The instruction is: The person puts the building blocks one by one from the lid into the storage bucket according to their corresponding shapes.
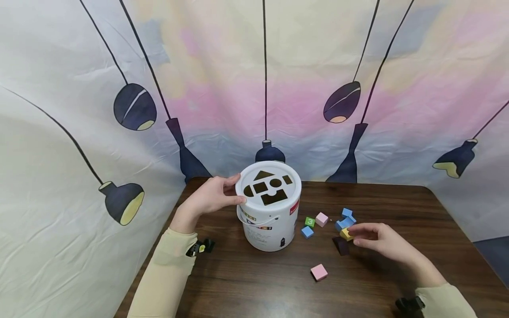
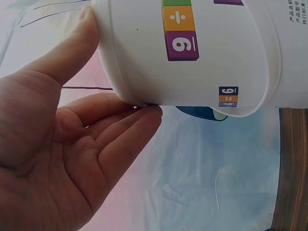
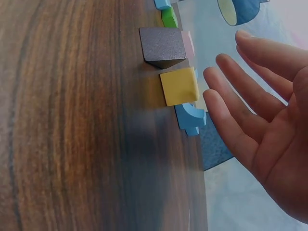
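A white bucket (image 1: 262, 240) stands upright on the table, its white lid (image 1: 293, 191) cut with shaped holes. My left hand (image 1: 212, 194) rests against the left of the lid's rim, thumb nearer me and fairly straight fingers farther round; the left wrist view shows its fingertips touching the rim. Over on the right, my right hand (image 1: 381, 238) hovers beside a yellow block (image 3: 179, 86), fingers extended and apart, palm bare. Near that block lie a dark block (image 3: 162, 44) with a slanted side and a blue arched block (image 3: 191, 114).
Between the bucket and my right hand are a green block (image 1: 309, 222) marked 3, a pink block (image 1: 321, 219) and a blue block (image 1: 307, 232). Another pink block (image 1: 319, 272) lies closer to me. A patterned cloth (image 1: 302, 132) hangs behind the dark wooden table (image 1: 238, 287).
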The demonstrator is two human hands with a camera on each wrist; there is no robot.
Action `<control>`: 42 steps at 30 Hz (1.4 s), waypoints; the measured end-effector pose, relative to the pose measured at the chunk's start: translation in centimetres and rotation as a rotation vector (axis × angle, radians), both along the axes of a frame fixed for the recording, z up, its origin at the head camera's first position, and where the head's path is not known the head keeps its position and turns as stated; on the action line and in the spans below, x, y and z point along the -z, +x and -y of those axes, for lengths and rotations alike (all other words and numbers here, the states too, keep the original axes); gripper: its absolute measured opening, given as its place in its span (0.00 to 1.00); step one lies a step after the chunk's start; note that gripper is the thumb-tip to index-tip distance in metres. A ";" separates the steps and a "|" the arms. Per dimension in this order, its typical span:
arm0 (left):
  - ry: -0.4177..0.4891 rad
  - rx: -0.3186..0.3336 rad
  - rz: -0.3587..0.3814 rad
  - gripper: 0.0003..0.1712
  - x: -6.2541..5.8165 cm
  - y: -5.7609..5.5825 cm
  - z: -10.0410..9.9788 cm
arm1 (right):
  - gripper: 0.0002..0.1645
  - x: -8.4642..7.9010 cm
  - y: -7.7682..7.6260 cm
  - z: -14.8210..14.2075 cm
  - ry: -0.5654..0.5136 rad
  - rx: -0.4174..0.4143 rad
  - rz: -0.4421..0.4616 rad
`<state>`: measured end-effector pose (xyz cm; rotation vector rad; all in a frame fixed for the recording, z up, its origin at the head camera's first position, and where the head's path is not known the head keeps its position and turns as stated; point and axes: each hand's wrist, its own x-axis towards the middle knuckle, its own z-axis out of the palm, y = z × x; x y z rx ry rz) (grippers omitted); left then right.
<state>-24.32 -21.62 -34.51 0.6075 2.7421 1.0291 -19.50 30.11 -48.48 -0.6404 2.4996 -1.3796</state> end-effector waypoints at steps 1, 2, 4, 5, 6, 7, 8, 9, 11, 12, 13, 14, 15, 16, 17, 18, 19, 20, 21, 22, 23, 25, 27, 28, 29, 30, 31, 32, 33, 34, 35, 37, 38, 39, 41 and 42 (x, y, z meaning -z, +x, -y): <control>0.001 0.000 0.002 0.52 0.0 0.0 0.0 | 0.23 0.0 0.0 0.0 0.005 0.002 0.004; 0.002 0.001 0.004 0.52 -0.1 0.0 0.0 | 0.23 0.1 0.1 0.0 0.009 0.004 0.011; 0.002 0.000 0.006 0.52 -0.1 0.0 0.0 | 0.23 0.2 0.2 0.0 0.017 0.007 0.030; 0.002 0.000 0.007 0.52 -0.1 0.0 0.0 | 0.23 0.3 0.2 0.0 0.025 0.007 0.035; 0.003 0.001 0.008 0.52 -0.1 0.0 0.0 | 0.23 0.4 0.3 0.0 0.035 0.007 0.039; 0.005 0.003 0.009 0.52 -0.1 0.0 0.0 | 0.23 0.4 0.3 0.0 0.046 0.008 0.039; 0.007 0.003 0.011 0.52 -0.1 0.0 -0.1 | 0.23 0.5 0.3 0.0 0.055 0.007 0.036; 0.007 0.004 0.009 0.52 -0.1 0.0 -0.1 | 0.23 0.6 0.4 0.0 0.064 0.006 0.032; 0.009 0.007 0.009 0.52 -0.1 0.0 -0.1 | 0.22 0.8 0.4 -0.1 0.081 0.003 0.019; 0.011 0.009 0.011 0.52 0.0 0.0 -0.1 | 0.23 0.9 0.4 -0.1 0.086 0.004 0.016; 0.012 0.011 0.011 0.52 0.0 0.0 -0.2 | 0.23 1.0 0.4 -0.1 0.089 0.003 0.013; 0.012 0.012 0.011 0.52 0.1 0.0 -0.2 | 0.23 1.1 0.5 -0.1 0.089 0.001 0.012; 0.013 0.014 0.011 0.52 0.1 0.0 -0.2 | 0.23 1.1 0.5 0.0 0.090 0.001 0.013; 0.013 0.015 0.012 0.52 0.1 0.0 -0.2 | 0.23 1.2 0.5 0.0 0.091 -0.001 0.014; 0.013 0.016 0.012 0.52 0.1 0.0 -0.2 | 0.23 1.3 0.5 0.0 0.092 -0.003 0.014; 0.013 0.018 0.012 0.52 0.1 -0.1 -0.2 | 0.23 1.3 0.5 0.1 0.092 -0.004 0.016; 0.012 0.018 0.012 0.52 0.1 -0.1 -0.2 | 0.23 1.3 0.5 0.1 0.092 -0.005 0.019; 0.012 0.017 0.012 0.52 0.1 -0.1 -0.2 | 0.23 1.3 0.6 0.2 0.089 -0.007 0.020; 0.010 0.016 0.010 0.52 0.1 -0.1 -0.2 | 0.23 1.3 0.5 0.2 0.086 -0.009 0.022; 0.011 0.015 0.009 0.51 0.0 -0.1 -0.2 | 0.23 1.3 0.5 0.3 0.085 -0.014 0.021; 0.012 0.014 0.009 0.51 0.0 -0.1 -0.2 | 0.23 1.3 0.5 0.4 0.082 -0.020 0.021; 0.009 0.012 0.006 0.51 -0.2 0.0 -0.2 | 0.23 1.2 0.5 0.5 0.078 -0.030 0.021; 0.001 0.007 0.001 0.51 -0.3 0.1 -0.2 | 0.23 1.2 0.5 0.7 0.084 -0.038 0.022; 0.000 0.006 0.001 0.51 -0.4 0.1 -0.2 | 0.23 1.1 0.5 0.7 0.092 -0.036 0.022; -0.004 0.004 -0.001 0.51 -0.4 0.1 -0.2 | 0.23 1.1 0.5 0.8 0.102 -0.031 0.022; -0.007 0.002 -0.002 0.51 -0.4 0.1 -0.2 | 0.23 1.1 0.5 0.8 0.113 -0.025 0.021; -0.009 0.000 -0.003 0.51 -0.4 0.1 -0.2 | 0.23 1.1 0.4 0.8 0.122 -0.020 0.018; -0.011 -0.001 -0.002 0.51 -0.4 0.1 -0.2 | 0.23 1.2 0.4 0.9 0.131 -0.015 0.013; -0.014 -0.003 -0.001 0.52 -0.4 0.1 -0.2 | 0.23 1.2 0.4 0.9 0.138 -0.013 0.009; -0.015 -0.004 0.000 0.52 -0.4 0.1 -0.2 | 0.22 1.2 0.4 1.0 0.142 -0.009 0.004; -0.017 -0.006 0.001 0.52 -0.4 0.1 -0.2 | 0.22 1.3 0.4 1.0 0.144 -0.014 -0.004; -0.019 -0.009 0.002 0.52 -0.4 0.2 -0.2 | 0.22 1.4 0.4 1.2 0.134 -0.025 -0.011; -0.020 -0.007 0.002 0.52 -0.4 0.3 -0.1 | 0.22 1.4 0.4 1.3 0.129 -0.030 -0.012; -0.019 -0.005 0.000 0.52 -0.3 0.3 -0.1 | 0.22 1.4 0.4 1.4 0.122 -0.037 -0.013; -0.017 -0.007 0.000 0.51 -0.3 0.3 -0.1 | 0.23 1.4 0.3 1.8 0.112 -0.060 -0.016; -0.019 -0.009 -0.001 0.51 -0.4 0.4 -0.1 | 0.23 1.4 0.2 2.0 0.110 -0.070 -0.021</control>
